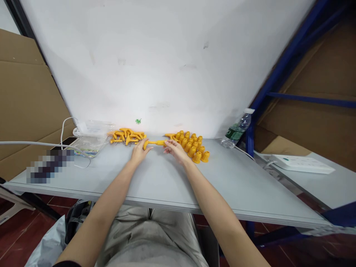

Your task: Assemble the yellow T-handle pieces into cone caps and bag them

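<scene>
Trousers of pale cloth (155, 231) come nearest, well in front of the yellow piece (156, 142), which is held lengthwise just over the tabletop (167, 181). At its left end, the left hand (138, 152) has thumb and fingers closed around the curved grip. At its right end, the right hand (175, 150) pinches the thicker ribbed part between thumb and forefinger, the remaining fingers loosely curled.

Right of the yellow piece, beyond the right hand, yellow cups (191, 144) stand close together in rough rows, narrow ends up. One loose handle (170, 136) lies just behind its right end, against the cups. Left of it and a little behind, yellow handles (130, 134) lie in a jumbled heap, small dark metal bits among them.

The work looks well short of done: one piece is in hand, its parts apparently being fitted or checked, while the heap and the rows seem to remain separate stock. No clearly finished piece can be made out; whether the lone handle is complete, I cannot tell.

Farther right of the yellow piece, a clear bottle (237, 128) leans; behind it all rises a white panel (167, 66).
</scene>
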A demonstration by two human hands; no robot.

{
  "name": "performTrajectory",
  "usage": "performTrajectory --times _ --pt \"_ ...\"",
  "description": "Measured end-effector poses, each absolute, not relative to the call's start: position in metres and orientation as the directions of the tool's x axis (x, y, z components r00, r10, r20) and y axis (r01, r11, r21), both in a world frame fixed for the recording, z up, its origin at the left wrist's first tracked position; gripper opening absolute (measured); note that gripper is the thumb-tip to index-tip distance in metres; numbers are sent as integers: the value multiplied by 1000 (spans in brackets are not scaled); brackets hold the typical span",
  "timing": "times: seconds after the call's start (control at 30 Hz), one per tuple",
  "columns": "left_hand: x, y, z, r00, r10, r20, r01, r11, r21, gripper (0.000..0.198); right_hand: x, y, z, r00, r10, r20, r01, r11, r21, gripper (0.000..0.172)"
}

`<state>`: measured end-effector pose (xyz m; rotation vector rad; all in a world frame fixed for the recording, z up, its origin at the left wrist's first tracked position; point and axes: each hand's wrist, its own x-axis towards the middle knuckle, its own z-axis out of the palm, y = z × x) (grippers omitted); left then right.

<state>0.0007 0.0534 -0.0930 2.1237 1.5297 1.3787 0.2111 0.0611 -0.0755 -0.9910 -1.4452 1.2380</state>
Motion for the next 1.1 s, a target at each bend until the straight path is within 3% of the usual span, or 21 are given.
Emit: performTrajectory --times 0.13,0.2,0.27,0.4,0.57,0.7,0.9,1.1 --pt "0 56 -99 83 787 611 653 -506 563 68 206 66 -89 -102 947 304 110 315 -943 49" --pt "-1 57 -102 87 781 618 657 -512 553 69 205 67 -92 -72 889 453 313 451 -836 44" --pt "-2 59 -104 93 777 623 657 -518 548 65 206 66 -91 -111 827 552 565 509 -649 35" --pt "-1 62 -109 111 780 616 654 -524 546 57 206 70 -85 -195 820 539 879 389 -274 33" --pt "1 64 -113 122 785 607 657 -522 543 53 208 83 -91 -186 845 502 971 236 -37 43" --pt "1 64 -113 126 791 598 660 -517 545 50 210 88 -98 -159 856 492 983 186 -7 46" --pt "1 63 -115 124 804 581 656 -506 560 50 212 89 -106 -143 867 477 974 209 -87 45" --pt "0 65 -116 137 816 561 664 -496 559 50 216 83 -109 -21 907 421 984 93 -150 54"
